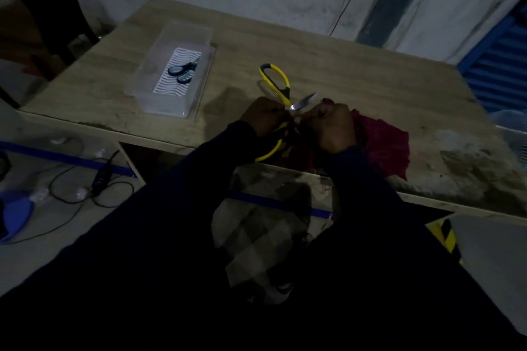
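Note:
Yellow-handled scissors are spread wide near the front edge of a wooden table. One handle loop points away from me and the other hangs toward me. A short shiny blade sticks up between my hands. My left hand grips the scissors near the pivot. My right hand is curled tight beside the blade, bunching a dark red cloth that lies on the table under it. The dim light hides the fingertips.
A clear plastic tray at the table's left holds small blue-and-black scissors on a wavy-patterned sheet. A black cable and adapter lie on the floor at left. A blue shutter and a white basket are at right.

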{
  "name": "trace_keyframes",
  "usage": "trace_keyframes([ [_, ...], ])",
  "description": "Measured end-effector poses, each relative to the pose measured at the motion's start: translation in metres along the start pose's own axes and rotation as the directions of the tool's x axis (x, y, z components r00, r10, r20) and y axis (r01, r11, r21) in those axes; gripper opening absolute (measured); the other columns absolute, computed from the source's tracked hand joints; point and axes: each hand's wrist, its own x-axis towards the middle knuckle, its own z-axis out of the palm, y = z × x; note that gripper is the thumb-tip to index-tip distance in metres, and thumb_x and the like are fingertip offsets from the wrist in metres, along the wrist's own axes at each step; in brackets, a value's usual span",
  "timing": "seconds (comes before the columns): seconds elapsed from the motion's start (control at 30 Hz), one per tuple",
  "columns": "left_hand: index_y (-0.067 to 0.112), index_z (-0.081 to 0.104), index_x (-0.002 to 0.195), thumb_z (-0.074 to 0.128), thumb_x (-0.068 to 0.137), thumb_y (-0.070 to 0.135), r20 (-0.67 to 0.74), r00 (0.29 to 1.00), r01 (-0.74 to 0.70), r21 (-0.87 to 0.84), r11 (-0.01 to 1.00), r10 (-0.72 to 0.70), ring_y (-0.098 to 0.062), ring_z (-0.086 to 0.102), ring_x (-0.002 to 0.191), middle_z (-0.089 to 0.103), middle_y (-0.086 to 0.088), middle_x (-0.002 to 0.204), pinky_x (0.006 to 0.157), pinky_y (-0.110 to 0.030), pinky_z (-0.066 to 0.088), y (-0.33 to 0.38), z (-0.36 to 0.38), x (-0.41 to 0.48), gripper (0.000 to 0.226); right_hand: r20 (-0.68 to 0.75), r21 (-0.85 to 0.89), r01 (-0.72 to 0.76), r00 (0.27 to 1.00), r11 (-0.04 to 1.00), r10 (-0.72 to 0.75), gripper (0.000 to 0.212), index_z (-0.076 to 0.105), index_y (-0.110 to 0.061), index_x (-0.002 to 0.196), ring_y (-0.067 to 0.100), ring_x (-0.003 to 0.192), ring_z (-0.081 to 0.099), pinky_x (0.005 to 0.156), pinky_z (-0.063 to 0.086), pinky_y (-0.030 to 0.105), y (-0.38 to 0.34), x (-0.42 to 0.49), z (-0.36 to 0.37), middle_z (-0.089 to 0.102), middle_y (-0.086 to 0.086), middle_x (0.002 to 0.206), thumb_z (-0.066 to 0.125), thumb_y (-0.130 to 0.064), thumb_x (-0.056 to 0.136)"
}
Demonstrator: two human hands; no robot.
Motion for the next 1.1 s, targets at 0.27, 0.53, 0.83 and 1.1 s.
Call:
trace_keyframes([
  [0.27,0.016,0.072,0.053,0.071,0.079,0.024,0.058,0.998,-0.019,0.195,0.981,0.008,-0.022,0.062,0.057,0.064,-0.011,0.055,0.062,-0.035,0.047,0.002,0.006,0.004,0.026,-0.038,0.077,-0.142,0.989,0.987,0.145,0.006,0.073,0.003,0.077,0.004,0.052,0.061,0.057,0.052,0.022,0.008,-0.006,-0.003,0.067,-0.001,0.06,0.069,0.004,0.081],
  [0.53,0.006,0.073,0.06,0.071,0.07,0.018,0.043,0.999,-0.006,0.171,0.985,-0.002,-0.032,0.071,0.064,0.067,-0.022,0.062,0.065,-0.047,0.054,0.011,0.007,-0.004,0.016,0.028,0.116,-0.19,0.982,0.975,0.188,0.007,0.076,-0.004,0.075,0.012,0.066,0.069,0.065,0.057,0.028,0.027,-0.027,-0.015,0.074,0.009,0.072,0.08,-0.01,0.078],
  [0.83,0.019,0.07,0.056,0.078,0.07,0.028,0.015,0.999,0.046,0.133,0.99,-0.049,-0.014,0.062,0.053,0.064,0.0,0.051,0.067,-0.035,0.046,0.011,0.007,0.001,0.018,0.012,0.284,-0.184,0.982,0.941,0.189,0.002,0.068,0.015,0.08,-0.006,0.049,0.057,0.055,0.05,0.013,0.006,-0.01,0.003,0.061,0.016,0.054,0.067,0.014,0.08],
  [1.1,0.028,0.065,0.061,0.07,0.087,0.019,0.06,0.998,-0.022,0.253,0.967,0.007,0.002,0.056,0.055,0.061,0.007,0.063,0.06,-0.019,0.044,0.011,0.008,0.0,0.028,0.009,0.281,-0.212,0.976,0.936,0.219,0.003,0.074,-0.007,0.08,0.02,0.075,0.069,0.075,0.058,0.033,0.012,0.006,-0.003,0.072,0.009,0.081,0.074,-0.006,0.077],
])
